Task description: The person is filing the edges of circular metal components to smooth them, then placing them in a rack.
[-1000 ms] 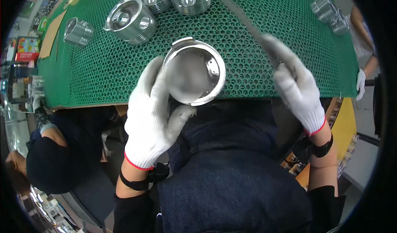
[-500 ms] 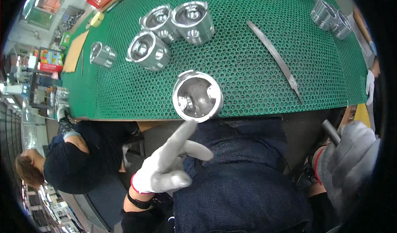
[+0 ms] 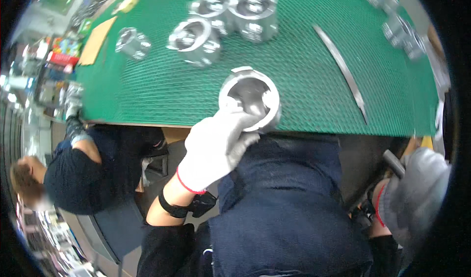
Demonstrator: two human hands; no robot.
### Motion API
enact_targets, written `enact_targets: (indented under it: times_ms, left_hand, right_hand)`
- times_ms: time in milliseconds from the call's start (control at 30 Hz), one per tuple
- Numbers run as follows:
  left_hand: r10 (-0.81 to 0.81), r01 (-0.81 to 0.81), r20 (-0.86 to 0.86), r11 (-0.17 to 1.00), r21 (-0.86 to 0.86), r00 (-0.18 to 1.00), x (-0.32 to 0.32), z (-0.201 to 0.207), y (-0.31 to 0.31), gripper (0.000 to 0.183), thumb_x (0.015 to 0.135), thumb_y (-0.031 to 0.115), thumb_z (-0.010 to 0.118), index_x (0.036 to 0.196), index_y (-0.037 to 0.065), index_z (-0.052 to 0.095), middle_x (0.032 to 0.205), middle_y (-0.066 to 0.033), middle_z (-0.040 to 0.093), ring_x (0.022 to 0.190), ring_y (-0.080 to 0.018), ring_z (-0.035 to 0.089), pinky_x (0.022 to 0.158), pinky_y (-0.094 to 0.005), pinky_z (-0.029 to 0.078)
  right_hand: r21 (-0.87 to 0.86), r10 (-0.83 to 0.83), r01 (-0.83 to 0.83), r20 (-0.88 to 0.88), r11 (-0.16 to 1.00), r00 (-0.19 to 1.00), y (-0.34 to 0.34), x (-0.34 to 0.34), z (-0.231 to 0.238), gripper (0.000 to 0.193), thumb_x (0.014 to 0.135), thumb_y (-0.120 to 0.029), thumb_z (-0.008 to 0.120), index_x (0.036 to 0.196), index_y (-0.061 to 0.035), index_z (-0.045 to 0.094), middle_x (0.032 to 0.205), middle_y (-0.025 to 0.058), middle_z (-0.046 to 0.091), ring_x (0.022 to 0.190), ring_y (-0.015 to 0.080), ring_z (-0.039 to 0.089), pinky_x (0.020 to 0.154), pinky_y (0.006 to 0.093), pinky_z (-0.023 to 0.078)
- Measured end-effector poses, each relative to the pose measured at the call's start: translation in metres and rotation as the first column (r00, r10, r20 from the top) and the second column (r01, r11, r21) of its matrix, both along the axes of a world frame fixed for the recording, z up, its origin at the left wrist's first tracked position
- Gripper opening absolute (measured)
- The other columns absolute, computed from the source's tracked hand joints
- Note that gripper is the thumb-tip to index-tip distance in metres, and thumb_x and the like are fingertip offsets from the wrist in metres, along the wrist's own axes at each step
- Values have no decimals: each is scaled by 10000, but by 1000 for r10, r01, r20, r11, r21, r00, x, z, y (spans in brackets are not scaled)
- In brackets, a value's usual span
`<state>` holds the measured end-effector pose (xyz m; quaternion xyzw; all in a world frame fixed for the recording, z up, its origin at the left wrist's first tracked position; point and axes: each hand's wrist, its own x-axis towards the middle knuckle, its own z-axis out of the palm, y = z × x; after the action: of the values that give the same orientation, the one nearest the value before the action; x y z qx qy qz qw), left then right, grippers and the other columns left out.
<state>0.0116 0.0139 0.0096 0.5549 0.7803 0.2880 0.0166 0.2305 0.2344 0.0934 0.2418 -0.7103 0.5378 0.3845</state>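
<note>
A silvery metal piston (image 3: 271,88) stands at the near edge of the green table, its hollow end facing up. My left hand (image 3: 211,147), in a white glove with a red cuff, grips its near-left side. The fingers reach over the rim into the hollow, and the thumb lies outside below it. Far to the right, my right hand (image 3: 417,193) in a greyish glove is closed round a grey metal rod (image 3: 394,163), whose end sticks out at the top left. What else of the rod lies inside the fist is hidden.
Three pistons (image 3: 198,43) cluster beyond my left hand, and a single piston (image 3: 132,43) stands farther left. A flat file (image 3: 343,70) lies right of centre on the green mat (image 3: 304,105). More pistons (image 3: 402,35) stand far right. A person (image 3: 73,179) sits at the left.
My left hand has moved up and right and closed on the piston's near rim. The right hand holds the rod as before. The whole view has shifted a little.
</note>
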Motion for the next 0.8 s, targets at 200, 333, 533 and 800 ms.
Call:
enact_targets:
  times_ms: [200, 333, 533, 800]
  left_hand:
    - [451, -461, 172, 887, 22, 876, -71, 1, -70, 309, 826, 133, 751, 1070, 2, 615, 942, -119, 644, 851, -198, 632, 770, -317, 505]
    - [703, -673, -216, 711, 203, 678, -173, -17, -122, 229, 850, 98, 682, 1055, 25, 610, 920, -145, 643, 791, -254, 635, 734, -349, 505]
    - [684, -647, -145, 725, 235, 715, -187, -2, -90, 577, 770, 19, 696, 1315, 41, 506, 1237, -178, 592, 1099, -293, 618, 908, -360, 518]
    - [203, -256, -592, 967, -5, 779, -131, 8, 15, 272, 758, 198, 725, 975, 62, 633, 1064, -155, 602, 1036, -360, 562, 968, -493, 432]
  right_hand:
    - [713, -729, 347, 333, 610, 598, -8, -63, -66, 455, 775, -161, 722, 1220, -127, 636, 906, 99, 623, 713, 313, 624, 663, 383, 504]
    - [761, -800, 372, 306, 532, 517, -1, -70, -104, 356, 861, -92, 626, 1209, -169, 642, 893, 104, 618, 715, 292, 636, 651, 382, 509]
    - [793, -832, 408, 212, 453, 512, -3, -77, -128, 441, 784, -38, 588, 1201, -171, 637, 778, 92, 559, 620, 290, 585, 572, 389, 483]
    - [819, -836, 394, 175, 416, 519, -1, -79, -124, 441, 761, -63, 609, 1185, -181, 631, 729, 58, 543, 623, 260, 587, 555, 381, 491]
